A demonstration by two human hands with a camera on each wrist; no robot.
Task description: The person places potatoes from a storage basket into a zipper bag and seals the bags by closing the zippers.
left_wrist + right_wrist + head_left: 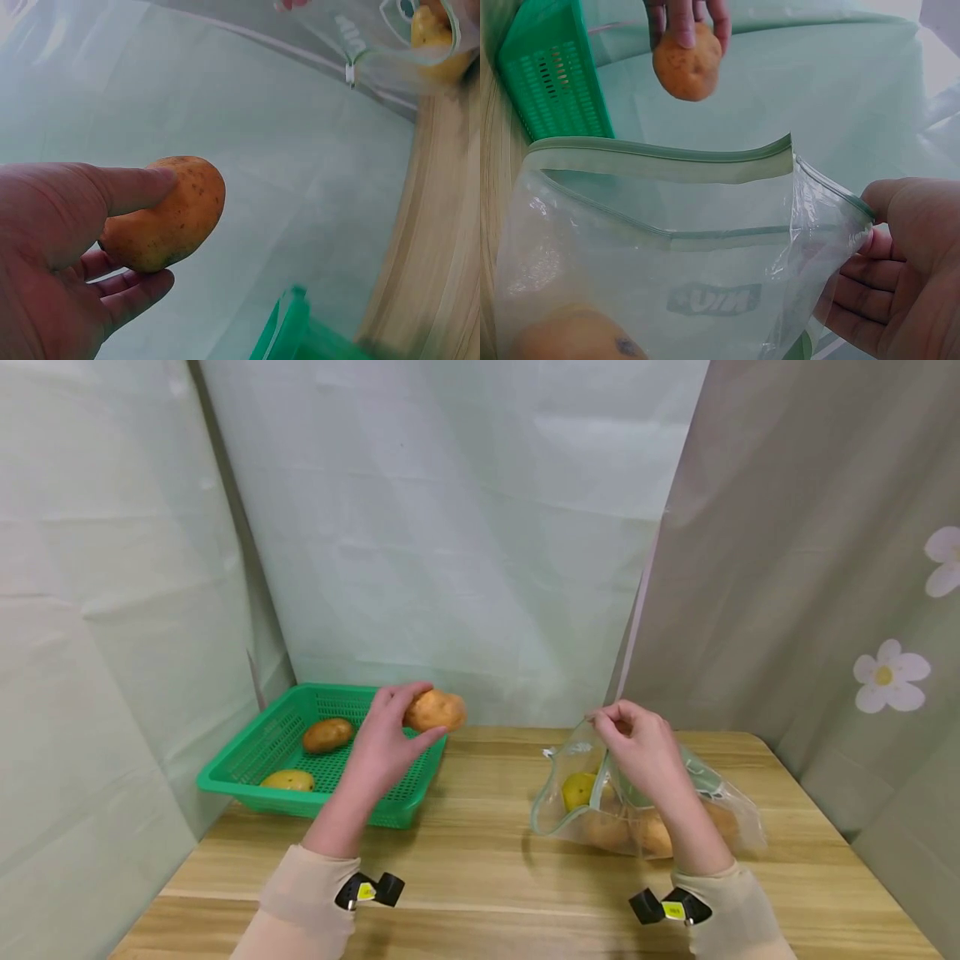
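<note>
Left hand [386, 739] is up over the near-right corner of the green slotted plastic basket [247, 772], fingers and thumb wrapped round a brown-orange oval potato [435, 710], lifted clear of the basket rim. 2 more potatoes sit inside the basket: a brown one [327, 735] toward the back, a yellowish one [288, 780] at the front wall.

Over on the other side, the right hand [637, 743] pinches the top edge of the clear zip-seal plastic bag [573, 777], holding its green-lipped mouth open and facing left. Several potatoes lie inside it already, on the wooden bench [480, 860].

The 2 hands are well apart, with bare bench between them. To do this well, I'd judge the bag mouth wants holding wide and steady, the potato carried level across and entered below the upper lip. From the right wrist view the opening looks roomy, wider than the potato. The bag's lower lip sags toward the bench, a likely snag. The curtain backdrop stands close behind.
</note>
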